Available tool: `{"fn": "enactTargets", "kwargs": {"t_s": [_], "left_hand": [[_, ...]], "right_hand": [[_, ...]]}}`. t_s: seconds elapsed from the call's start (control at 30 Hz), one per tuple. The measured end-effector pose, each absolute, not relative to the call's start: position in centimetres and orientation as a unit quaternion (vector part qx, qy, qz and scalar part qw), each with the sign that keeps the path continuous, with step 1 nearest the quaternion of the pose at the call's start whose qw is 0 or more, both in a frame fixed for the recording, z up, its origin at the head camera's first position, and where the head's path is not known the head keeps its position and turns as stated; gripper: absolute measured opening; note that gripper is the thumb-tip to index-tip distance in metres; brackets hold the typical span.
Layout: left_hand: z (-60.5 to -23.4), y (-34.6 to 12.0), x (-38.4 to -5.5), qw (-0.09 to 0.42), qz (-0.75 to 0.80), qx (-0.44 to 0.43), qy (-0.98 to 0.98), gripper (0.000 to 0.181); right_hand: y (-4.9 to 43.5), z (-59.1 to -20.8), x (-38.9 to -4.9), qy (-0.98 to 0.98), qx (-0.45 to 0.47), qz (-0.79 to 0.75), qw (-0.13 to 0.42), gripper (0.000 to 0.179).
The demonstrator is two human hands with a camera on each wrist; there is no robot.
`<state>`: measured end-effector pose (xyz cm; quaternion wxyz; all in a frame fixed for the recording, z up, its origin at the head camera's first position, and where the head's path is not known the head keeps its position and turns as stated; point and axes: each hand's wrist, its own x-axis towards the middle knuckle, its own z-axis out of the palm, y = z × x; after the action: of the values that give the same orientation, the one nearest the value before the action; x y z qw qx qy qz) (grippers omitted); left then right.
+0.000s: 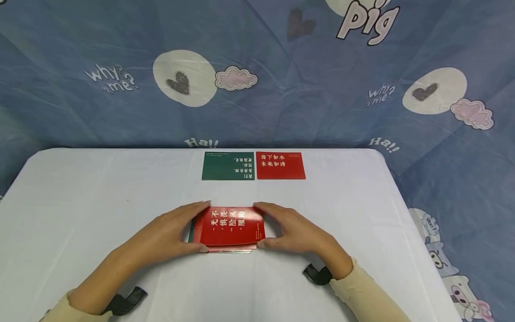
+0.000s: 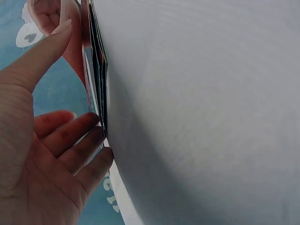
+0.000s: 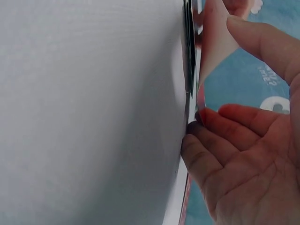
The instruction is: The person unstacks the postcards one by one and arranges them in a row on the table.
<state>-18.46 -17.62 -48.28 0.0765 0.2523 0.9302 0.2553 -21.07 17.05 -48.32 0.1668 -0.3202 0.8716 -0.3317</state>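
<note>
A red card [image 1: 232,230] with pale printed characters lies over a small stack of cards [image 1: 241,252] in the middle of the white table. My left hand [image 1: 173,230] holds its left end, thumb at the near edge and fingers at the far edge. At the right end my right hand [image 1: 297,230] grips it the same way. Both wrist views show the red card [image 2: 76,51] bowed and partly raised at the near edge from the stack [image 2: 97,61]. In them, lower fingertips touch the table beside the stack.
Beyond the stack, a green card [image 1: 228,166] and another red card [image 1: 280,166] lie side by side near the table's far edge. A blue printed cloth [image 1: 257,112] hangs behind the white table [image 1: 120,188]. Dark straps [image 1: 126,302] are at both wrists.
</note>
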Motion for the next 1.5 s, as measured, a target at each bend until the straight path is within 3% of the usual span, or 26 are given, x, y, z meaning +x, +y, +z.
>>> {"fn": "enactTargets", "kwargs": {"t_s": [0.4, 1.5], "left_hand": [[-48.0, -17.8, -18.2, 0.084, 0.256, 0.230, 0.935, 0.104], [-45.2, -20.8, -18.9, 0.093, 0.275, 0.183, 0.939, 0.107]], "right_hand": [[16.8, -47.7, -21.1, 0.867, -0.327, -0.326, 0.185, 0.093], [12.9, -44.8, -23.8, 0.878, -0.372, -0.267, 0.143, 0.097]]}}
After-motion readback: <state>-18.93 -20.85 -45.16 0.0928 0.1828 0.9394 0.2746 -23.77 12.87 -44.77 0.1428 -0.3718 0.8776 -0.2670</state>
